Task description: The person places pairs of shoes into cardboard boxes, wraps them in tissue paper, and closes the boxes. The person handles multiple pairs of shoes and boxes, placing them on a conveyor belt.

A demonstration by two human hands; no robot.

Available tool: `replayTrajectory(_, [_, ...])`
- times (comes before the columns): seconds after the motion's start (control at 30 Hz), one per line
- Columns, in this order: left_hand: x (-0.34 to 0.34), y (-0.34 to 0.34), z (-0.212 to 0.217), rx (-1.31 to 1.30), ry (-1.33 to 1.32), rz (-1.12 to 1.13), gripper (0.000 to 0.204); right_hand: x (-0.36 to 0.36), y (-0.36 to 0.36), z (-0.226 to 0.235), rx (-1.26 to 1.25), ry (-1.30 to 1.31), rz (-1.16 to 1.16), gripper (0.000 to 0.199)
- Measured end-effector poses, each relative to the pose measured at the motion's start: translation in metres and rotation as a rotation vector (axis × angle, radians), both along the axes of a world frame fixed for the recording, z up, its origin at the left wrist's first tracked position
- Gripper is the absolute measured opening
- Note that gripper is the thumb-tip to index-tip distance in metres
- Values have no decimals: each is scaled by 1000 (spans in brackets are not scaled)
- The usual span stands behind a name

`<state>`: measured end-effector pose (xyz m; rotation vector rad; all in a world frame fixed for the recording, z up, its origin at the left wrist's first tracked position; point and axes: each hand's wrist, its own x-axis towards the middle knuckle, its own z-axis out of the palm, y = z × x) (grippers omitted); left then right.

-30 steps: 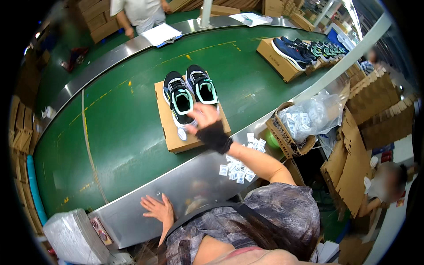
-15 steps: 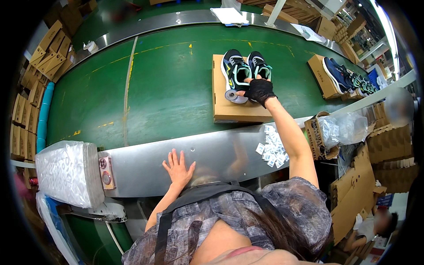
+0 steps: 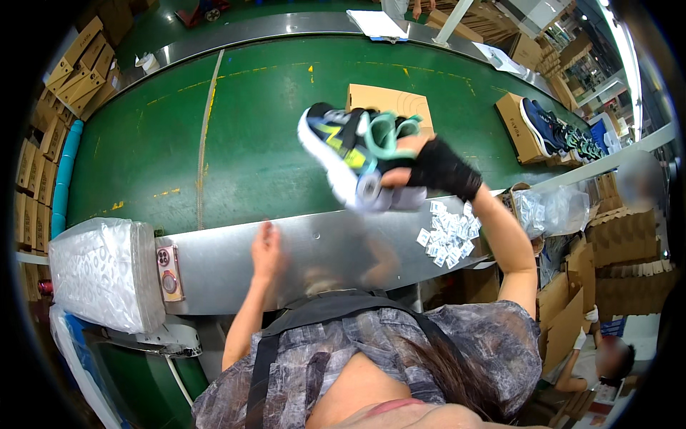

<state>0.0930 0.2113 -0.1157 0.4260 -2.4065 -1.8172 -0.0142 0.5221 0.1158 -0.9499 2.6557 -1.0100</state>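
A pair of dark sneakers [image 3: 336,148] with white soles, mint linings and yellow marks hangs tilted above the belt. My right hand [image 3: 429,168], in a black fingerless glove, grips both shoes by their heel ends. A round, clear-and-grey disc [image 3: 369,187] shows at the near heel, by the thumb. Behind the shoes, a closed brown shoebox [image 3: 393,100] rests on the green belt, partly hidden by them. My bare left hand [image 3: 266,252] is above the steel ledge [image 3: 214,275], with nothing visible in it; motion smears its fingers.
Small white packets [image 3: 449,234] lie heaped on the ledge at right, near a carton of clear plastic bags [image 3: 554,207]. A pink phone [image 3: 168,273] and a plastic-wrapped white stack [image 3: 103,275] sit at left. More sneakers [image 3: 547,129] stand on boxes at far right.
The sneakers have come up off the shoebox, toward me and leftward, in my right hand. My left hand, earlier flat on the ledge with fingers spread, has lifted and shifted left.
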Motion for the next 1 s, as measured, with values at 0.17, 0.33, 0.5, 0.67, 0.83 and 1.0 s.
replayTrajectory(0.17, [-67,-10,103,207,485,96,35,60,-46,-80,206,523,405,27])
replayTrajectory(0.33, [-88,34,64,-378,405,-420,34,76,-73,-142,184,513,581,17])
replayTrajectory(0.5, [-70,64,64,-516,-188,-642,51,18,-36,-169,304,510,31,24])
replayTrajectory(0.67, [-90,65,47,-392,-143,-718,54,-6,1,-227,559,537,-472,62])
replayTrajectory(0.83, [-101,80,49,-301,374,-482,54,15,-25,-162,85,477,-526,73])
replayTrajectory(1.0, [-82,73,59,-933,114,-573,47,30,1,-122,-799,183,-736,63])
